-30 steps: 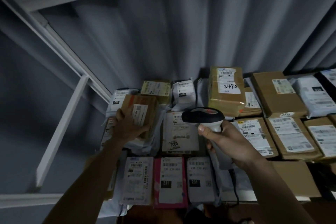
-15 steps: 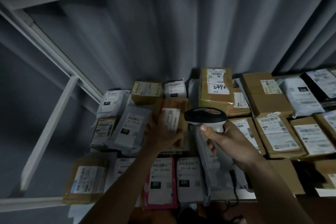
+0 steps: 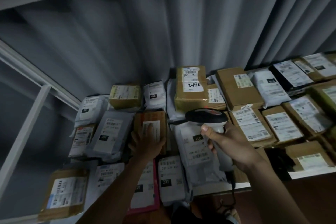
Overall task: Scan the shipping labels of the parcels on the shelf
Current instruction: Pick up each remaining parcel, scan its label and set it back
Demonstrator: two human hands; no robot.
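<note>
Many labelled parcels lie packed on the shelf (image 3: 254,184). My left hand (image 3: 145,143) grips a small brown cardboard parcel (image 3: 151,123) with a white label, holding it tilted up in the middle of the pile. My right hand (image 3: 225,142) holds a black-and-white barcode scanner (image 3: 207,117) just to the right of that parcel, its head pointing away from me. Below the scanner lies a white poly bag marked 231 (image 3: 194,149). A tall brown box with handwritten 2490 (image 3: 190,89) stands behind.
A corrugated grey wall (image 3: 163,32) rises behind the shelf. White shelf frame bars (image 3: 23,125) run along the left. Brown boxes (image 3: 252,123) and white bags (image 3: 271,87) fill the right side. A pink mailer (image 3: 147,196) lies at the front edge. The scanner's cable (image 3: 232,187) hangs down.
My left hand has carried the small brown parcel from the left side of the pile to the right, toward the scanner. The view has shifted left, showing more parcels.
</note>
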